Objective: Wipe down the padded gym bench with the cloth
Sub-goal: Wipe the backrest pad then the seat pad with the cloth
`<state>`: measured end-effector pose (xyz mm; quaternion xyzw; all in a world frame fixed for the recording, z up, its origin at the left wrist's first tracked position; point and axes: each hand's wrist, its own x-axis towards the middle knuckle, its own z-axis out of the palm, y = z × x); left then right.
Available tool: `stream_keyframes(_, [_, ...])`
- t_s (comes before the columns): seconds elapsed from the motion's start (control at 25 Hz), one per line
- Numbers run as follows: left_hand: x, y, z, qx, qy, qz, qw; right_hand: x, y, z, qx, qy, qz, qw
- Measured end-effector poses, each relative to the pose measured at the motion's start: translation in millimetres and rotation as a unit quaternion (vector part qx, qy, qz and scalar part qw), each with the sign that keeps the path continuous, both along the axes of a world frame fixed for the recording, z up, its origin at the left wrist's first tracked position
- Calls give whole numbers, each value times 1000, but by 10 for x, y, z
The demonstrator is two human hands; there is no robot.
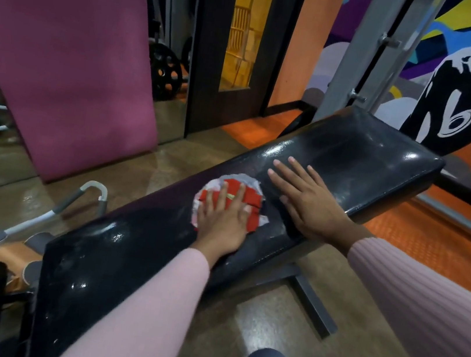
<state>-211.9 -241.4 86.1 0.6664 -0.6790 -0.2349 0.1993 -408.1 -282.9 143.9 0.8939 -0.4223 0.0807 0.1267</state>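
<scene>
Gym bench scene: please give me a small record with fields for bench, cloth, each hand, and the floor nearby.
bench: black padded gym bench, glossy, with pale smears
cloth: red and white cloth, bunched on the pad
left hand: left hand pressing flat on the cloth
right hand: right hand flat on bare pad beside the cloth
floor nearby: pink mat leaning upright, grey-handled equipment

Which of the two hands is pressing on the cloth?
The left hand; its flat fingers lie on the red and white cloth. The right hand rests directly on the bare black bench.
</scene>
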Motion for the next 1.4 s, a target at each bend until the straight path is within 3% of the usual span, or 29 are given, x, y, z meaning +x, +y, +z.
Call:
stream_keyframes(0.2, [-112,716,-258,-71,-61,-6,996,115,48,-143,-34,-72,-42,996])
stream_keyframes(0.36, [-402,524,-149,-95,-75,-57,991,119,96,-140,-42,-72,-49,995])
stream_keyframes(0.6, [-78,111,-14,-17,-18,-15,1000,138,105,-151,-35,-57,-64,996])
stream_keyframes(0.84, [-246,741,-209,-73,-68,-10,995,139,84,-130,-26,-38,-68,997])
stream_keyframes(1.0, [-246,345,-52,-43,-40,-29,998,144,98,-130,-15,-33,-66,997])
stream_keyframes(1.2, [65,192,-134,0,-23,33,999,139,84,-138,-19,-42,-63,997])
stream_keyframes(1.4, [-303,701,-276,-110,-80,8,991,150,72,-143,-29,-35,-64,997])
